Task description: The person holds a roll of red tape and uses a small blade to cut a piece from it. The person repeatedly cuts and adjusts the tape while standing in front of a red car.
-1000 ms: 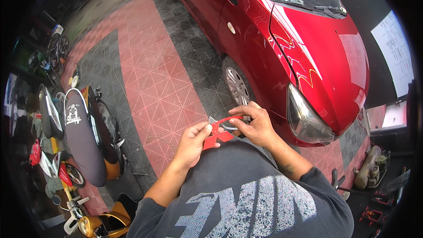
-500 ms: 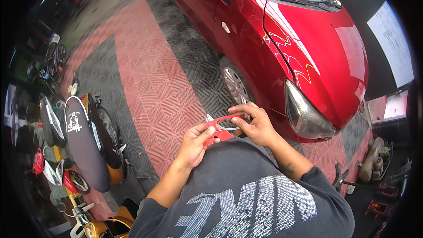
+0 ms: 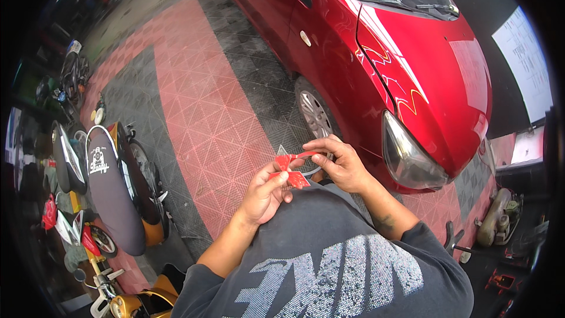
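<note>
In front of my chest, my left hand (image 3: 268, 193) pinches a small flat red piece (image 3: 298, 181) between thumb and fingers. A pale, pointed corner (image 3: 282, 151) sticks up just above those fingers. From there a thin red strip (image 3: 302, 155) runs across to my right hand (image 3: 341, 166), whose fingers and thumb close on its other end. A whitish curved band (image 3: 310, 171) shows under the strip, beside my right thumb; its full shape is hidden by the hand. Both hands are close together above my dark shirt.
A red car (image 3: 353, 53) stands ahead and right, its front wheel (image 3: 315, 112) and headlight (image 3: 412, 156) close to my hands. Scooters with a dark seat (image 3: 112, 200) line the left. Red and black tiles (image 3: 200, 94) cover the floor. A grey-tan machine (image 3: 494, 218) stands at right.
The red piece in my left hand has tilted and fanned out, showing more of its face below my fingers. The strip between my hands is less arched. My right hand has barely moved.
</note>
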Tool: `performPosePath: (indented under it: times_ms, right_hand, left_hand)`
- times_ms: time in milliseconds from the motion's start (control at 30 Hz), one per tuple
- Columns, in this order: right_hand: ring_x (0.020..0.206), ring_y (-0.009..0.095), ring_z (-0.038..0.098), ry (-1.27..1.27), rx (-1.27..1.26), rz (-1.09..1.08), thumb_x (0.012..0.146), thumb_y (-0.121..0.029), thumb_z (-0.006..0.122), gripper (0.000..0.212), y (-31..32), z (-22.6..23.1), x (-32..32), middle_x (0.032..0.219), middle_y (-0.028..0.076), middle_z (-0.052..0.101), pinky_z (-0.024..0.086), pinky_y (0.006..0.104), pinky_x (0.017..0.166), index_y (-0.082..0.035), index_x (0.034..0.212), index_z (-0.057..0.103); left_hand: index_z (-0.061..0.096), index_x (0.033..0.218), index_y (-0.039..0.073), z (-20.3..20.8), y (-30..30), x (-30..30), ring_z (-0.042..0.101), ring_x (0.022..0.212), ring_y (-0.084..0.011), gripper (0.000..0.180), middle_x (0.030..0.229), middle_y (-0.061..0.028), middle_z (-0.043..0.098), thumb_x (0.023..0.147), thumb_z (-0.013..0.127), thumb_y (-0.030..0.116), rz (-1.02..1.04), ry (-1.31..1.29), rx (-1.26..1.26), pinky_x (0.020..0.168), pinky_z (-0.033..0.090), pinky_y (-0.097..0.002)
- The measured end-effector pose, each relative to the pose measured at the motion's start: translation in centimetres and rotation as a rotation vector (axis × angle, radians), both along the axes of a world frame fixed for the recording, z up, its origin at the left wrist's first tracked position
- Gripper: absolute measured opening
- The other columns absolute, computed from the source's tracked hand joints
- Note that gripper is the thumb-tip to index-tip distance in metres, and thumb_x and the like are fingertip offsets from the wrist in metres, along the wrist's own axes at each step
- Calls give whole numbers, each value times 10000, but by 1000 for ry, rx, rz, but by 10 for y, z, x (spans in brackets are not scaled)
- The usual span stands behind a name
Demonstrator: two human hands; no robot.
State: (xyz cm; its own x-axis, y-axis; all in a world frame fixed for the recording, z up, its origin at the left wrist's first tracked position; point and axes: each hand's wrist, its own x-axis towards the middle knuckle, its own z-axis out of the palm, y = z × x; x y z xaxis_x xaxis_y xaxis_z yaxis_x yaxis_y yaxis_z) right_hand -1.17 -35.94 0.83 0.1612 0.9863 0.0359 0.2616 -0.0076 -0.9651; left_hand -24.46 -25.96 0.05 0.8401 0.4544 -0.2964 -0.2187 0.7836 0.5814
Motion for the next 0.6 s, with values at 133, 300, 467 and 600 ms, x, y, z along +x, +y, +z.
performPosePath:
  times_ms: [133,300,467,600]
  right_hand:
    - [979,154,690,-44,49,0,1070,-93,654,276,7,-1,2,1128,85,651,670,304,759,-20,1330,709]
    - [995,197,650,-241,102,-9,1020,-50,687,286,12,10,5,1106,75,784,556,351,877,-57,1301,743]
    - [978,218,617,-305,90,-15,1004,-37,692,297,13,18,5,1120,69,794,533,373,905,-68,1293,751]
    - [1000,234,624,-368,82,-31,1032,-78,662,263,12,23,6,1121,74,776,528,379,928,-71,1279,751]
  left_hand:
    - [630,1377,5,-12,5,-5,731,1070,-191,323,1379,-159,687,1076,639,121,-75,-51,108,745,631,-296]
    - [641,1347,-15,-1,4,-3,749,986,-214,301,1344,-152,701,1070,653,101,-69,53,192,772,645,-312]
    - [674,1289,-24,2,1,10,748,979,-195,255,1214,-138,738,1080,663,121,20,116,314,808,651,-332]
    - [682,1268,-25,-3,-2,11,753,949,-192,236,1168,-131,750,1077,668,113,85,89,291,811,653,-337]
